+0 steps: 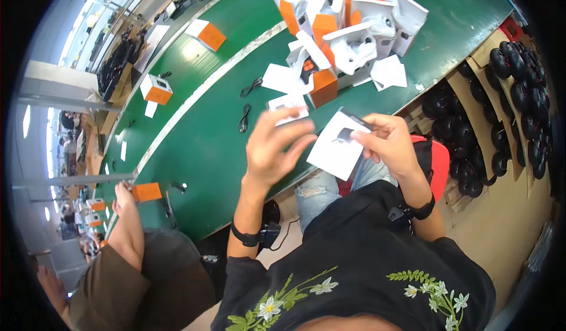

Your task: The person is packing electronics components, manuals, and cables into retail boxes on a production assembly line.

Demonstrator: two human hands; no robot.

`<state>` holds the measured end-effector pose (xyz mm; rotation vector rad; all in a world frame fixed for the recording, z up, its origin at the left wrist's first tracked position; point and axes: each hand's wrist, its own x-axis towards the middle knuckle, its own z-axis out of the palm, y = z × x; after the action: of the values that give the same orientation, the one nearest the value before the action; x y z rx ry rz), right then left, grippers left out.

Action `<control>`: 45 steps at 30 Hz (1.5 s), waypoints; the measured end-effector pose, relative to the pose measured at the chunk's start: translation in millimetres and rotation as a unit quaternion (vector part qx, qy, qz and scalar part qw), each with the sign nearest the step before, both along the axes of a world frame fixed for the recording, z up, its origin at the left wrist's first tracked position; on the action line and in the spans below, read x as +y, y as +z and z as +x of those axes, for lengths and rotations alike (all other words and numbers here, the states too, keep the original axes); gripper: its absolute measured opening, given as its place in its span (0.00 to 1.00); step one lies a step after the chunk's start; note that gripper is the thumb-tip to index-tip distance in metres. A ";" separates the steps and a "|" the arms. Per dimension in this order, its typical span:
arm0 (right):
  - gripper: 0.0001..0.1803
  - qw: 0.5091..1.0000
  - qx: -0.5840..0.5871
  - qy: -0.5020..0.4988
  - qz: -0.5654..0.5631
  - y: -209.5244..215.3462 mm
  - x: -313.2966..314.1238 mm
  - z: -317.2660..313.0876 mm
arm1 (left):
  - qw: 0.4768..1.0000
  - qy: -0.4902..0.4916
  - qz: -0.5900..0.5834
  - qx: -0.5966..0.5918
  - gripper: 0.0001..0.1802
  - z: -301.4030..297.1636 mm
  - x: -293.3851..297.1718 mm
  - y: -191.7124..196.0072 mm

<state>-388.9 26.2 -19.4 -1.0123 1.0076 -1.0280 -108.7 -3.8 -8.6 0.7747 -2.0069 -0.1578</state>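
Observation:
Between the thumb and fingers of my right hand (390, 145) is a white leaflet (336, 148) with a small dark picture on its face and a dark strip along its top edge. The leaflet is tilted over the table's front edge, above my lap. My left hand (272, 149) holds nothing; its fingers are spread just left of the leaflet. Beyond that hand lies a white paper (289, 102) on the green table, partly hidden by the fingers. An orange and white box (323, 88) stands behind the leaflet. Two coiled black cables (244, 119) rest left of the papers.
Several opened orange-and-white boxes (325, 25) with white wrapping crowd the table's far side, near loose white sheets (389, 73). On the green belt (177, 66) sit more boxes (156, 89). At left, a co-worker's hand (124, 196) touches an orange box (147, 192). Black round parts (463, 132) fill racks at right.

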 end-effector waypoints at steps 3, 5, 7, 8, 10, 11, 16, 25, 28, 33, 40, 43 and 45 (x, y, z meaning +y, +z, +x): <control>0.13 0.993 0.053 -0.100 -0.022 -5.0 11.3 -36.4 | 0.982 0.035 0.166 0.079 0.85 -10.5 -63.2 -14.4; 0.12 0.993 0.057 -0.091 -0.048 -15.0 26.6 -55.4 | 0.977 0.015 0.196 0.078 0.91 -16.8 -95.6 -24.6; 0.11 0.992 0.060 -0.078 -0.073 -17.8 35.7 -53.7 | 0.951 -0.069 0.291 0.074 0.92 -22.1 -115.6 -33.3; 0.09 0.989 0.032 -0.102 -0.102 -15.9 39.9 -47.6 | 0.963 -0.049 0.255 0.067 0.88 -27.2 -118.0 -31.1; 0.09 0.992 -0.015 -0.104 -0.074 -24.3 50.7 -49.0 | 0.966 -0.016 0.240 0.094 0.86 -25.7 -105.8 -29.9; 0.09 0.992 -0.015 -0.100 -0.074 -24.8 54.4 -55.0 | 0.966 0.008 0.229 0.115 0.85 -26.8 -96.7 -26.4; 0.18 0.993 -0.062 -0.056 0.087 -25.4 61.6 -39.7 | 0.936 0.217 0.141 0.239 0.81 -15.4 21.0 -12.8; 0.17 0.978 0.068 0.168 0.103 -12.4 55.5 -12.4 | 0.862 0.481 0.096 0.130 0.85 -10.4 115.8 -49.0; 0.09 0.986 0.123 0.095 -0.062 -1.1 46.7 -7.8 | 0.907 0.419 0.016 0.050 0.61 24.8 131.0 -35.9; 0.11 0.952 0.256 0.118 -0.119 49.2 29.8 14.7 | 0.917 0.304 0.088 -0.243 0.46 52.2 102.4 26.8; 0.18 0.925 0.248 0.123 -0.260 85.9 1.4 48.6 | 0.907 0.296 0.177 -0.243 0.44 54.2 88.2 42.2; 0.14 0.869 0.274 0.076 -0.404 92.1 -9.7 57.1 | 0.886 0.302 0.193 -0.295 0.36 54.0 90.2 36.9; 0.11 0.868 0.250 0.054 -0.427 92.1 -12.8 69.7 | 0.898 0.308 0.154 -0.274 0.34 54.3 92.8 33.9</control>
<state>-319.2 13.5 72.7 -2.1280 0.8756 -1.1641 -54.4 89.0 25.3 1.7827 -2.1531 0.1363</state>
